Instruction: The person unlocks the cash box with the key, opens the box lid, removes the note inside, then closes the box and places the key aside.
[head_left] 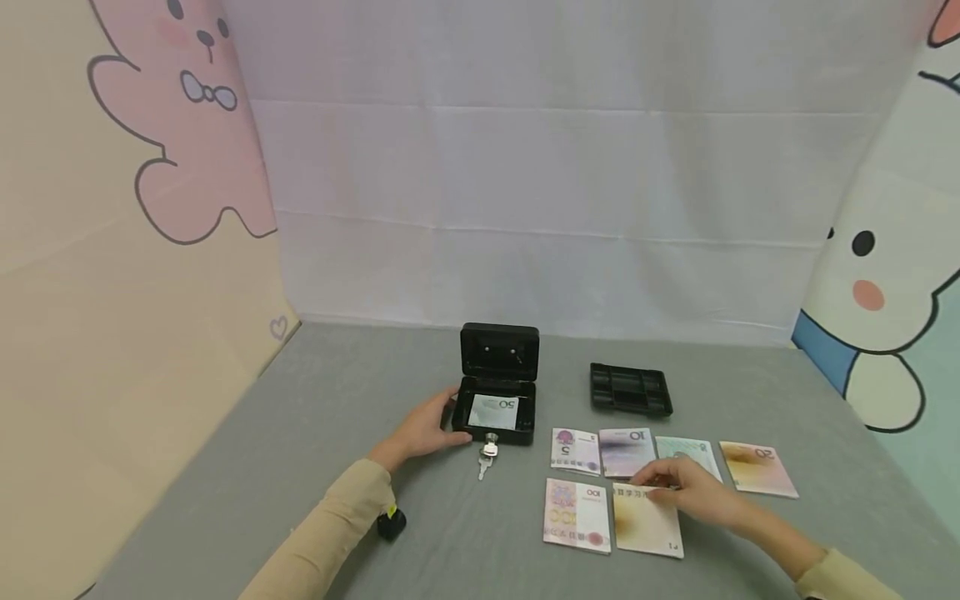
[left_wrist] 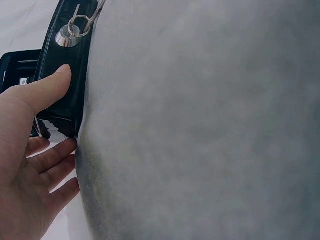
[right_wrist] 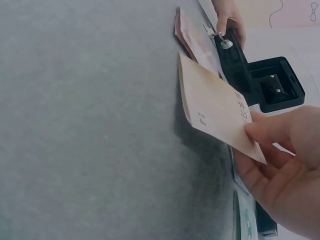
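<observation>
A small black cash box (head_left: pixel 494 437) stands with its lid (head_left: pixel 499 352) up, a note marked 50 (head_left: pixel 493 412) lying inside. My left hand (head_left: pixel 426 427) holds its front left corner: the thumb (left_wrist: pixel 52 90) rests on the front face, the other fingers lie along the side. Keys (head_left: pixel 487 462) hang from the front lock (left_wrist: pixel 68 36). My right hand (head_left: pixel 693 490) pinches a thin stack of yellowish notes (right_wrist: pixel 212 100) by its far edge, thumb on top. In the right wrist view this stack is tilted, with a shadow beneath it.
Left of the pinched stack lie notes marked 100 (head_left: pixel 577 515). Behind are notes marked 5 (head_left: pixel 575 451), notes marked 10 (head_left: pixel 627 452), green notes (head_left: pixel 688 450) and notes marked 20 (head_left: pixel 759 468). A black compartment tray (head_left: pixel 631 389) sits farther back.
</observation>
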